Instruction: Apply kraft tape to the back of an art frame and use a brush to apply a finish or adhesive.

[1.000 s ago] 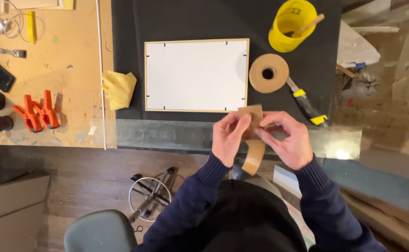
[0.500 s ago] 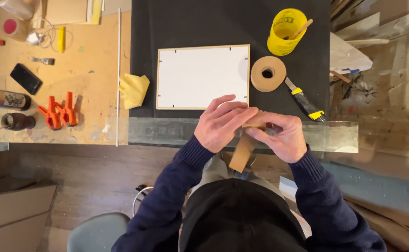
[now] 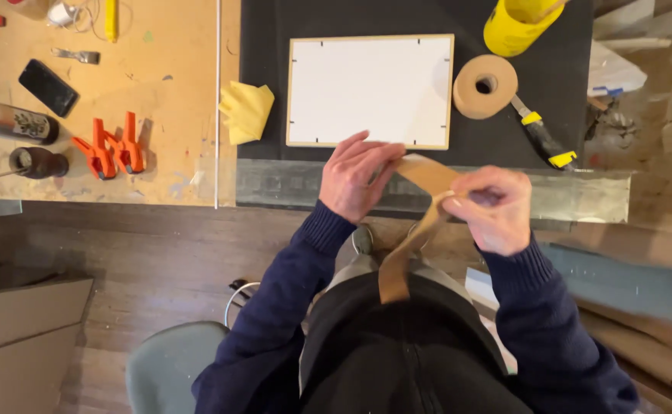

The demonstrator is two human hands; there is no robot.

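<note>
Overhead, left hand [image 3: 355, 178] and right hand [image 3: 489, 207] both pinching brown paper tape strip [image 3: 420, 218] (tail dangling), white frame [image 3: 370, 90] beyond

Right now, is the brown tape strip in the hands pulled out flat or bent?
Bent. The brown tape strip runs from the left hand to the right hand, then turns and hangs down toward the lap.

You work at a wooden workbench [image 3: 175, 100]; a black mat [image 3: 420, 19] covers the part just above your hands. Below your hands there is a dark wooden plank floor [image 3: 144, 261]. Far to the lower left of your hands lies flat cardboard [image 3: 22, 337], and nearer you see a grey-green chair seat [image 3: 171, 368]. The light is warm and even.
</note>
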